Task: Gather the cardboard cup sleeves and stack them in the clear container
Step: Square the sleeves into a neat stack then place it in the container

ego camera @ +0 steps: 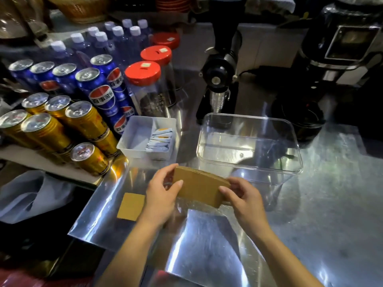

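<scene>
Risk assessment: the flat bundle of brown cardboard cup sleeves (200, 188) is held only at its two ends, above the reflective steel counter (323, 204). If end pressure drops, the inner sleeves are likely to slide out and fan across the counter. If pressure rises, the bundle is likely to bow and the edges go out of line. The bundle stands tilted, its right end lower. Lowering it in that attitude could catch the near rim of the clear rectangular plastic container (249, 164), which sits at 1 o'clock from the bundle, close behind it and empty as far as can be seen. One single brown cardboard sleeve (131, 206) lies flat on the counter at 8 o'clock from the bundle, near the left wrist. It is easily overlooked, and the counter edge is near it.

Finger state: the left hand (163, 195) is closed around the left end of the bundle, thumb across the near face, fingers curled behind the far face. The right hand (244, 200) is closed on the right end, thumb on the near face, fingers wrapped behind. Both hands are closed only to the thickness of the bundle; neither touches the container.

The white divided plastic tray of sachets (149, 137), at 11 o'clock, is clear of the transfer path.
</scene>
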Tool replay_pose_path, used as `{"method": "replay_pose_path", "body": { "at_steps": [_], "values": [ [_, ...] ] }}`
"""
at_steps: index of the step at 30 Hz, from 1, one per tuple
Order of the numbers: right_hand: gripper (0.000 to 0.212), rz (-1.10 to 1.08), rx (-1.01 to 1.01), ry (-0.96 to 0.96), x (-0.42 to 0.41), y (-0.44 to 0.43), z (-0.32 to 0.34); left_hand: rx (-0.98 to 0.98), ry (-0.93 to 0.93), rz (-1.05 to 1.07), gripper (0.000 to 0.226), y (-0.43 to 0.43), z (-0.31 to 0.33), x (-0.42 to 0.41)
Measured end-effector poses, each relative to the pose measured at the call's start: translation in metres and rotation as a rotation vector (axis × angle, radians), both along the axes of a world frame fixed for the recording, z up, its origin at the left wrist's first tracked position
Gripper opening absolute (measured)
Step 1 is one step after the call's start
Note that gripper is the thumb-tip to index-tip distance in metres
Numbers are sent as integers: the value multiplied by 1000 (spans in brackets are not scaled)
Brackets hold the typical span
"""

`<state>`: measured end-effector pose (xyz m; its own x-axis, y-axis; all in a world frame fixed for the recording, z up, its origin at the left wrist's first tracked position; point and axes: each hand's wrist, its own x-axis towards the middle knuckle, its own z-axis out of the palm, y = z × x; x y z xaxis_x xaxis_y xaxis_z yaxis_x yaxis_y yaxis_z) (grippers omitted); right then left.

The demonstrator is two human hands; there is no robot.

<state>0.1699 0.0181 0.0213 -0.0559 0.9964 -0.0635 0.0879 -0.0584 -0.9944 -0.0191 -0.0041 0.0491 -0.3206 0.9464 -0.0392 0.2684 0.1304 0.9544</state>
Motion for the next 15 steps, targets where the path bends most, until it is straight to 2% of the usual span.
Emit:
{"method": "replay_pose_path", "body": {
  "at_steps": [5,9,12,15],
  "values": [
    [16,154,-203,88,-54,0,13,-208,-107,64,38,-5,13,-63],
    [9,269,-362,55,-95,-6,9,-375,-142,153,40,-17,8,-106],
    [11,297,-424,22,-114,-8,0,-443,-197,201,37,-25,0,-122],
    [20,303,-475,-21,-119,-9,-10,-501,-159,204,32,-29,-12,-125]
  ]
}}
